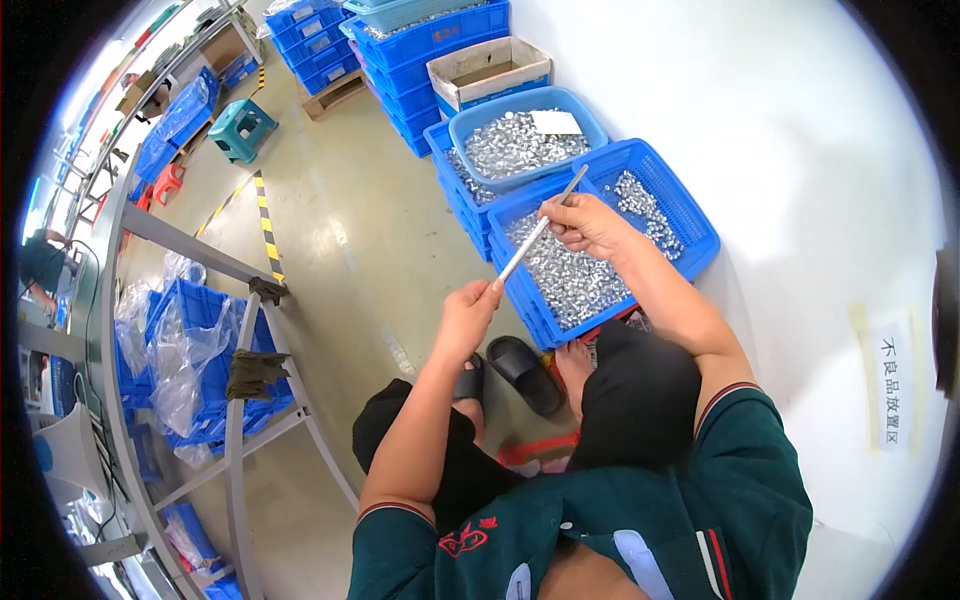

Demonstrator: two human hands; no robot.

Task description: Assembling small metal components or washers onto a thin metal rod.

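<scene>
Teal stool [236,125], on the floor; left hand [467,318], fingers pinching the lower end of a slim pale rod [523,251], which slants up between both hands; right hand [588,224], fingers pinching the rod further up, tip projecting; blue crate [703,220], divided, holding small silvery parts [572,285]

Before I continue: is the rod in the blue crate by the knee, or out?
Out: the left hand holds the rod near one end and the right hand farther along.

The rod [523,254] and small parts [575,285] look shiny metal, the crate [684,192] plastic.
</scene>
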